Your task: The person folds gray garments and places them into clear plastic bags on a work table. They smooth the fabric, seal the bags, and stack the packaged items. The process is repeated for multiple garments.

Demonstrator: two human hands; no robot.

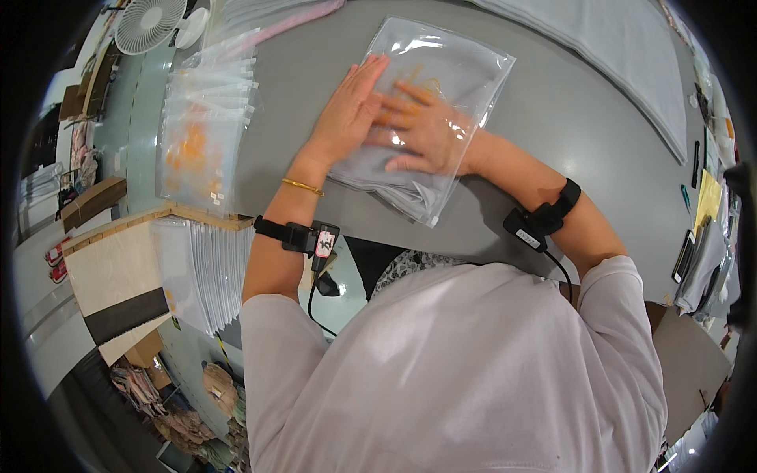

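Note:
A clear plastic zip bag with yellow print lies at a slant on the grey table, with folded light-grey fabric inside it. My left hand rests on the bag's left side, fingers stretched out and close together, holding nothing. Through the film shows my right hand, which appears to be inside the bag. Its fingers are spread flat over the fabric and point left, near my left fingers. The film's glare partly blurs them.
Overlapping clear bags with orange print lie at the table's left. Large sheets of pale-grey fabric cover the far right. A white fan stands at the far left. A phone lies by the right edge. A row of filled bags stands lower left.

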